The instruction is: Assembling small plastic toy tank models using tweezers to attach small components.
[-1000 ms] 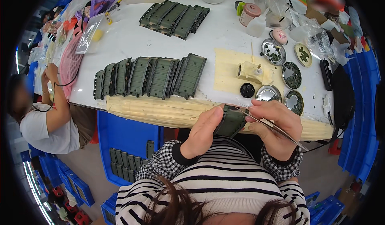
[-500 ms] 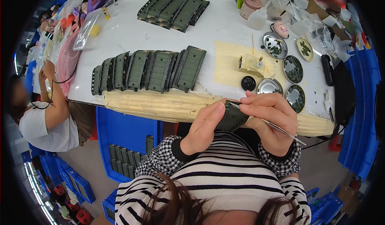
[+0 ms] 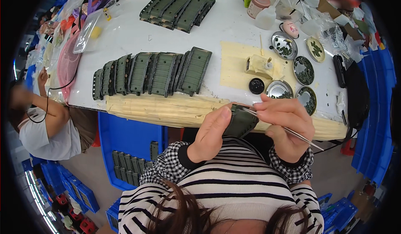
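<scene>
A co-worker [image 3: 46, 121] is sitting at the far left, arm bent by the white table [image 3: 234, 29]. A row of dark green ribbed pieces [image 3: 154, 73] is lying along the near table edge, above a blue bin [image 3: 129, 140] holding more. Left hand [image 3: 211, 131] is rising from a checked cuff, thumb up, fingers clamped around one green piece [image 3: 241, 121] held just off the table edge, in front of the chest. Right hand [image 3: 286, 123] is curling beside it, fingers pinched shut on thin metal tweezers [image 3: 284, 129], tips touching the piece's top. Small metal dishes [image 3: 303, 69] are sitting further right.
</scene>
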Demonstrator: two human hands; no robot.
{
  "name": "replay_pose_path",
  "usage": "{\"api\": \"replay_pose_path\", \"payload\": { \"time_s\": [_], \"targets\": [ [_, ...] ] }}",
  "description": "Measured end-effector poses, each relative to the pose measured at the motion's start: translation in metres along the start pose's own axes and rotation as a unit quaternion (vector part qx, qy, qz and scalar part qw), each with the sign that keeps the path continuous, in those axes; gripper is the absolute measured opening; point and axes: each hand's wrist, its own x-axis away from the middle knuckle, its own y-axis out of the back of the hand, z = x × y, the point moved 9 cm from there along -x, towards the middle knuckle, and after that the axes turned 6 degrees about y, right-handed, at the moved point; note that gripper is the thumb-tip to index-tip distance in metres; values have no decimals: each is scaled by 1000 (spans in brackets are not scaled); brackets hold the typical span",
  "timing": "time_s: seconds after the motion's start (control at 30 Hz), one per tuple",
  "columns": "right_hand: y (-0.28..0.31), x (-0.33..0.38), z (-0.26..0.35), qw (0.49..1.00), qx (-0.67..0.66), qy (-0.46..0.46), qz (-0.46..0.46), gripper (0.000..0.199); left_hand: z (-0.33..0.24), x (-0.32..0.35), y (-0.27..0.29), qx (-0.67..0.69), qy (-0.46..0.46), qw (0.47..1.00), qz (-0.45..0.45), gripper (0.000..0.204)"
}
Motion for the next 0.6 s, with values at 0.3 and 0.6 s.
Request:
{"api": "replay_pose_path", "payload": {
  "time_s": [0.3, 0.6],
  "targets": [
    [14, 10, -1, 999, 6, 26, -44, 21, 5, -2, 10, 89, -42, 995, 27, 51],
    [6, 6, -4, 999, 1, 31, -17, 20, -1, 1, 6, 52, -51, 997, 14, 37]
  ]
}}
